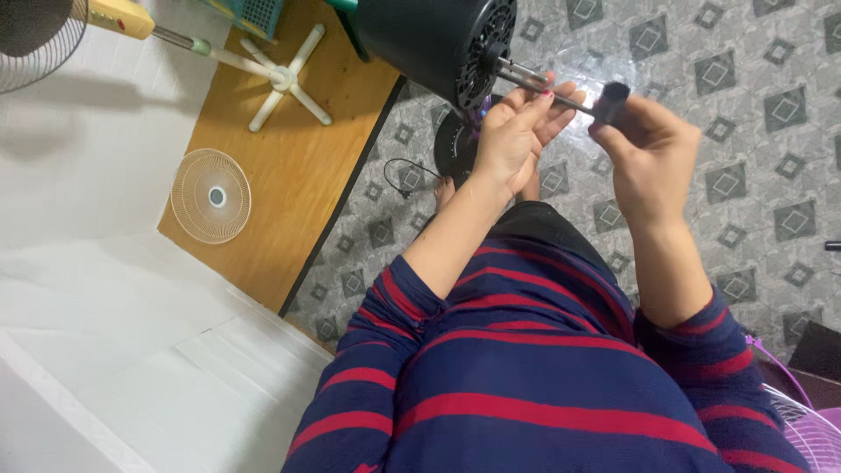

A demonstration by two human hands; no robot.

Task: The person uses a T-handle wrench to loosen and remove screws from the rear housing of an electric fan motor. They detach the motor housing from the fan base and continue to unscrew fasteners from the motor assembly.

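Observation:
A black fan motor housing (438, 39) stands in front of me with its metal shaft (524, 74) pointing right. My left hand (517, 131) rests with its fingers against the shaft, next to the vented face of the housing. My right hand (653, 158) grips the black handle of a screwdriver (609, 101), whose thin blade reaches toward the shaft. Below the housing the fan's round black base (455, 144) shows on the tiled floor, with bare toes beside it. My arms wear navy sleeves with red stripes.
A wooden board (289, 166) at the left carries a round beige fan grille (210, 195) and a white cross-shaped fan stand (285, 79). A white wall fills the left. A purple grille (806, 429) lies at the lower right. A black cord (405, 175) lies on the floor.

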